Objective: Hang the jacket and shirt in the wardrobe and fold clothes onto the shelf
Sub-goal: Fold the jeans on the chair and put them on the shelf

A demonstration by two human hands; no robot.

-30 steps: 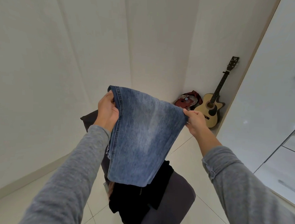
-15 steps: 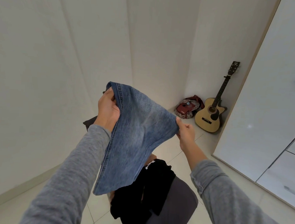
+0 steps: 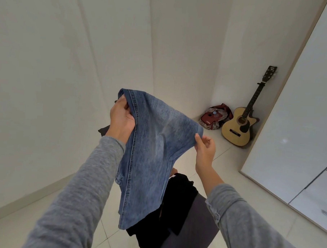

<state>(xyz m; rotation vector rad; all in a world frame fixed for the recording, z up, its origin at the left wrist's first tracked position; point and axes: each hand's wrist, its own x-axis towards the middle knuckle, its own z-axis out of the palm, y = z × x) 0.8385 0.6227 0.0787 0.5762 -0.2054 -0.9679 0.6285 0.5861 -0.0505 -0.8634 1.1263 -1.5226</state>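
Observation:
I hold a folded pair of blue jeans (image 3: 154, 149) up in front of me. My left hand (image 3: 121, 118) grips the top left edge at the seam. My right hand (image 3: 204, 148) pinches the right corner between thumb and fingers, lower than the left. The denim hangs down over a heap of black clothes (image 3: 174, 203) that lies on a dark grey seat (image 3: 197, 237). Grey sleeves cover both my forearms.
White wall panels rise ahead and to the left. A glossy white wardrobe front (image 3: 297, 129) with drawers stands at the right. In the far corner an acoustic guitar (image 3: 241, 127) leans beside a red bag (image 3: 215, 116). Pale floor tiles surround the seat.
My right hand has come down and inward, so the jeans' top edge now slopes to the right. The denim sags more in the middle. The view has tilted slightly.

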